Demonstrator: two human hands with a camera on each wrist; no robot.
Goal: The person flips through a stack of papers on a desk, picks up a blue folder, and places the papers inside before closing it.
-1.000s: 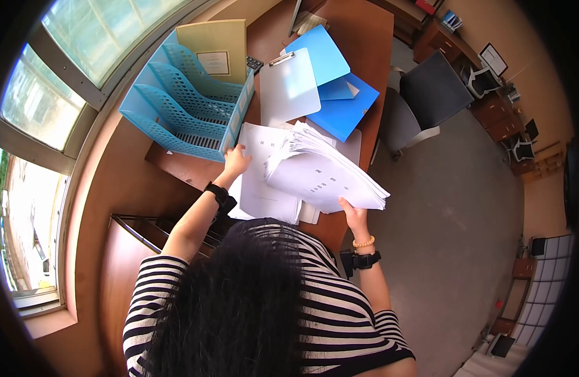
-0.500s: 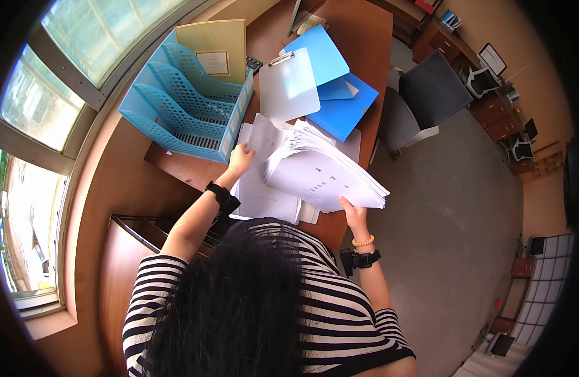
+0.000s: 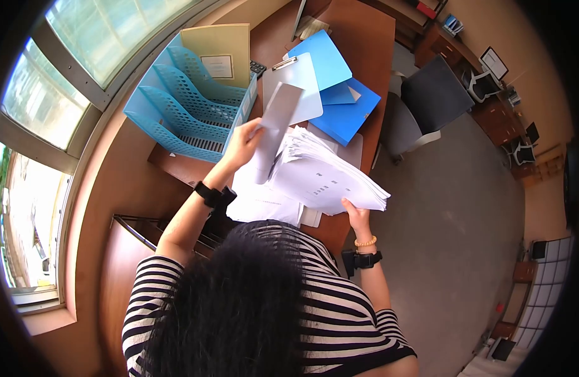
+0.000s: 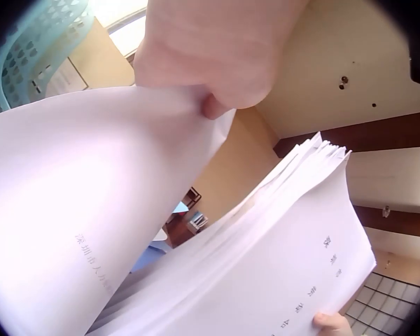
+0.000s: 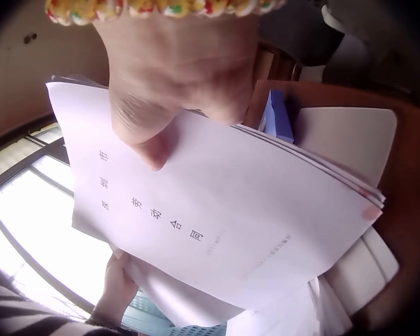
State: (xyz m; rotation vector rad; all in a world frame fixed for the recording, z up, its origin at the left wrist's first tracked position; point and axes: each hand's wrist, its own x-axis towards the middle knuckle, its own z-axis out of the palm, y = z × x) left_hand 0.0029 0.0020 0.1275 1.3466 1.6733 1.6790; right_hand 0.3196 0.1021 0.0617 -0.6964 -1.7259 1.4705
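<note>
We have a printed paper (image 3: 280, 110) raised by its edge in our left hand (image 3: 242, 143), thumb and fingers pinched closed on it; whether it is one sheet or several, we cannot tell. Our right hand (image 3: 358, 217) grips the edge of a thick paper stack (image 3: 327, 182), thumb over the top page, fingers closed round it. By our judgement we are partway through handling these pages — the bulk sits in that right-hand grip, and loose papers (image 3: 258, 204) lie on the near part of the table (image 3: 371, 38). A yellowish folder (image 3: 236, 47) stands in the blue file rack (image 3: 176, 81) at left; the clipboard (image 3: 305, 94) and blue folders (image 3: 346, 119) lie outside it, farther off.
</note>
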